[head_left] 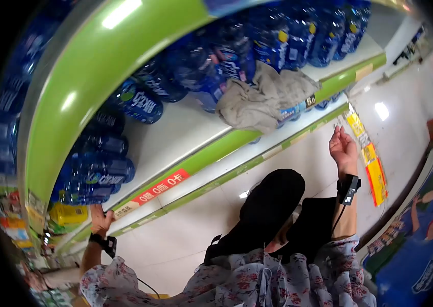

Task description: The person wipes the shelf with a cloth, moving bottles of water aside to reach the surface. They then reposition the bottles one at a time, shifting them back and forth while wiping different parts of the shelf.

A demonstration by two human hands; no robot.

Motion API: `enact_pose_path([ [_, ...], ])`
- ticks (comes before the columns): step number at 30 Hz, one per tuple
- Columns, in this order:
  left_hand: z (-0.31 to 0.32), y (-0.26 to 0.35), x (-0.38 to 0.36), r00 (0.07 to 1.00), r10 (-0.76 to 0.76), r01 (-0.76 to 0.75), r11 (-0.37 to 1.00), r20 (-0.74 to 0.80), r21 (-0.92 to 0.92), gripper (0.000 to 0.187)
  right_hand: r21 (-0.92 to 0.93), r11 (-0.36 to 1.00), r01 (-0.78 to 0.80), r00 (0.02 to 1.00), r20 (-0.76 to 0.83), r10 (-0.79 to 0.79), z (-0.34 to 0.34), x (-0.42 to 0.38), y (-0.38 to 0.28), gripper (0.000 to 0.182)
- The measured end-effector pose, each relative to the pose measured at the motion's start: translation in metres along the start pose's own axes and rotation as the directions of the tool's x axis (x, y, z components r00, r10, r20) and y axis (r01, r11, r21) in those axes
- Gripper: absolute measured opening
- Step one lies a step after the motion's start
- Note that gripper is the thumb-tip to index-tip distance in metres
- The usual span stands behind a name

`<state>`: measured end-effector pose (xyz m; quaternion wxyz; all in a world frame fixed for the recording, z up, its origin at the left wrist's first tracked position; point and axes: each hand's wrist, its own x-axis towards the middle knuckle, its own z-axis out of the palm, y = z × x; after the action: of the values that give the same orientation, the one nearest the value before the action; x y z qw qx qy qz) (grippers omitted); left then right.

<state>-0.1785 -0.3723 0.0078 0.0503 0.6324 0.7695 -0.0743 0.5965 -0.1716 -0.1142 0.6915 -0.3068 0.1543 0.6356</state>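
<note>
At the shelf (pixel 175 134), seemingly busy with the bottles (pixel 101 171) ranged left and far; to shift one, calls for a firm grip. Has cloth (pixel 257 97) crumpled on the shelf, toward the right. Apparently rests the left hand (pixel 101 221) against the shelf's left end, finger spread impossible to tell; holds the right hand (pixel 343 147) half-curled, narrow, seemingly empty.

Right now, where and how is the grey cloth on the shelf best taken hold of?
Probably by the loose folds of the grey cloth at the shelf's green front edge, coming from the front with the right hand, the nearer one. The cloth lies crumpled and hangs partly over that edge, so its folds look easy to pinch; blue bottles crowd it from behind.
</note>
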Motion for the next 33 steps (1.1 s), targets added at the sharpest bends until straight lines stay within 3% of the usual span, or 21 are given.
enact_pose_path([
  [2, 0.017, -0.018, 0.000, 0.989, 0.060, -0.051, 0.996, -0.133, 0.073, 0.078, -0.035, 0.998, -0.058, 0.998, 0.017, 0.059, 0.010, 0.009, -0.002, 0.020],
  [5, 0.014, -0.016, 0.006, 0.973, 0.162, -0.154, 0.986, -0.165, 0.059, 0.077, -0.050, 0.994, -0.101, 0.988, 0.113, 0.106, 0.034, 0.004, 0.001, 0.018],
  [8, 0.000, 0.010, 0.003, 0.957, 0.140, -0.137, 0.990, -0.255, 0.029, 0.077, -0.083, 0.992, -0.095, 0.977, 0.185, 0.109, 0.064, -0.023, 0.018, 0.016],
  [11, -0.021, 0.035, -0.005, 0.965, 0.122, -0.141, 0.988, -0.232, -0.065, 0.075, -0.136, 0.987, -0.089, 0.947, 0.295, 0.126, 0.079, -0.049, 0.052, 0.017],
  [15, -0.017, 0.031, -0.006, 0.940, 0.173, -0.191, 0.981, -0.293, -0.034, 0.073, -0.138, 0.965, -0.224, 0.924, 0.285, 0.255, 0.081, -0.065, 0.094, 0.021],
  [23, -0.008, 0.027, -0.007, 0.939, 0.103, -0.111, 0.994, -0.327, -0.006, 0.078, -0.075, 0.950, -0.304, 0.904, 0.292, 0.313, 0.088, -0.075, 0.094, 0.021],
  [27, -0.006, 0.024, -0.003, 0.925, 0.151, -0.145, 0.988, -0.348, 0.043, 0.081, -0.016, 0.960, -0.280, 0.945, 0.173, 0.278, 0.094, -0.061, 0.103, 0.020],
  [31, -0.004, 0.024, -0.002, 0.937, 0.142, -0.136, 0.990, -0.320, 0.041, 0.080, -0.073, 0.890, -0.450, 0.840, 0.304, 0.449, 0.110, -0.063, 0.116, 0.021],
  [33, -0.001, 0.019, -0.004, 0.933, 0.148, -0.132, 0.989, -0.327, 0.071, 0.080, -0.006, 0.894, -0.447, 0.843, 0.332, 0.424, 0.118, -0.068, 0.114, 0.022],
])
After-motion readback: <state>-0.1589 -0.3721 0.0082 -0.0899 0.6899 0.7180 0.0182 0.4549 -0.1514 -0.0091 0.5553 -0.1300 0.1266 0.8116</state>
